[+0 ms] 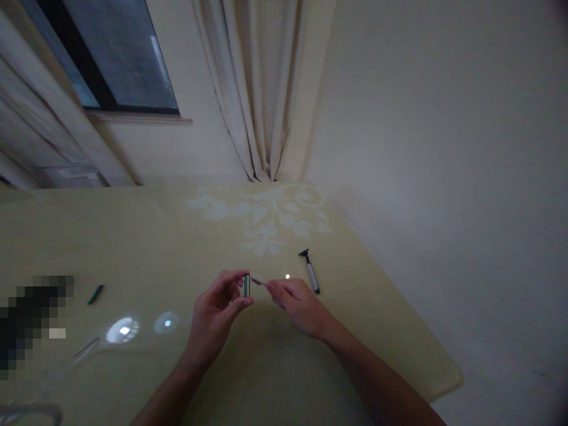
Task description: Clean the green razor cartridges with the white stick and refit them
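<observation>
My left hand (219,305) pinches a razor blade cartridge (247,285) with a green and pale face, held upright between thumb and fingertips above the table. Close on its right, my right hand (295,302) is closed around a thin tool (257,281) whose small greyish tip points at the cartridge. Most of that tool is hidden in my fingers, so its kind is unclear. Whether the tip touches the cartridge I cannot tell. Beyond my right hand lies a razor (312,273) with a black head and a grey and black handle.
On the glossy table (377,331) at the left lies a small green and black piece (95,294). A thin forked object (86,350) rests nearer me. A pixelated dark patch covers the left edge. Behind the table are curtains (261,89), a window (119,53) and a wall.
</observation>
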`<move>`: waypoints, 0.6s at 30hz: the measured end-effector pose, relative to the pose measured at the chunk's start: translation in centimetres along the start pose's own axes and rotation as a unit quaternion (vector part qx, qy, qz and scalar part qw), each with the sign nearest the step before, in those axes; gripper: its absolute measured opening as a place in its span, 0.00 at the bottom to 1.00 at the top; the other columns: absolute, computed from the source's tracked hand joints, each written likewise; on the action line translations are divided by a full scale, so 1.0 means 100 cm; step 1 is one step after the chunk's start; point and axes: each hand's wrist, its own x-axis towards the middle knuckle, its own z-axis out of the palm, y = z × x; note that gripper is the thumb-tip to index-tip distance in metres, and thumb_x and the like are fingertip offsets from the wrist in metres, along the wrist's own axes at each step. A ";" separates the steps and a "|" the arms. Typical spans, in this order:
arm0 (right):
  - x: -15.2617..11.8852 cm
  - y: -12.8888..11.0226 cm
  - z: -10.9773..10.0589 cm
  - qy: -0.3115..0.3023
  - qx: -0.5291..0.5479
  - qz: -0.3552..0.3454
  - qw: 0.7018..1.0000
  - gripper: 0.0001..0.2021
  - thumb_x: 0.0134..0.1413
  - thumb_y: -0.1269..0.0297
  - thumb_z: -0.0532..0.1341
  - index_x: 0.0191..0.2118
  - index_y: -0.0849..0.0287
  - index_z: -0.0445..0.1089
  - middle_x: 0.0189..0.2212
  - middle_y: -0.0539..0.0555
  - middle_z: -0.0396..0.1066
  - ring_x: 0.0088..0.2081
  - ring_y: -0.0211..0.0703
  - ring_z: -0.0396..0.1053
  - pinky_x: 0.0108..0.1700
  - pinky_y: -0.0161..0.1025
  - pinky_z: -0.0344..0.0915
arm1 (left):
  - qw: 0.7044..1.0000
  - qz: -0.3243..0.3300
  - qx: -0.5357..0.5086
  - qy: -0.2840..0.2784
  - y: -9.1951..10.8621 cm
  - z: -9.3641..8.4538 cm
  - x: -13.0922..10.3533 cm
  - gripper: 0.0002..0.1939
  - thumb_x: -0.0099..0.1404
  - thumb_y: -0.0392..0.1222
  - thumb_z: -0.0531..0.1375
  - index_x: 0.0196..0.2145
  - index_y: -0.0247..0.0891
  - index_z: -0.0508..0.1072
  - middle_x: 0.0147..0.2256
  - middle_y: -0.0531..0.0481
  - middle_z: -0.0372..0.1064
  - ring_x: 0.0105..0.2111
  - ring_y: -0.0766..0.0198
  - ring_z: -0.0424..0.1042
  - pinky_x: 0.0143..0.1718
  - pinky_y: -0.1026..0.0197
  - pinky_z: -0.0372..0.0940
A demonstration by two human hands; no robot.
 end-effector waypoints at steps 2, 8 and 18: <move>0.000 -0.001 0.000 0.000 0.005 0.003 1.000 0.31 0.72 0.36 0.52 0.26 0.56 0.56 0.23 0.45 0.50 0.26 0.37 0.49 0.29 0.39 0.46 | 1.000 0.002 0.000 -0.003 0.000 0.001 0.000 0.19 0.56 0.39 0.75 0.47 0.46 0.85 0.33 0.55 0.69 0.31 0.66 0.69 0.36 0.65 0.66; -0.002 -0.001 0.002 -0.027 0.003 -0.001 1.000 0.30 0.73 0.36 0.52 0.26 0.56 0.56 0.23 0.45 0.50 0.26 0.37 0.49 0.30 0.39 0.46 | 1.000 0.001 0.002 0.001 -0.001 0.001 0.000 0.20 0.57 0.40 0.75 0.48 0.46 0.84 0.35 0.54 0.71 0.32 0.66 0.69 0.36 0.65 0.66; -0.002 -0.001 0.002 -0.011 -0.009 -0.008 1.000 0.30 0.74 0.38 0.52 0.26 0.56 0.55 0.24 0.45 0.49 0.27 0.37 0.48 0.30 0.39 0.45 | 1.000 0.006 -0.006 -0.011 -0.002 0.001 0.001 0.20 0.58 0.40 0.75 0.49 0.47 0.84 0.34 0.55 0.69 0.32 0.66 0.69 0.37 0.65 0.66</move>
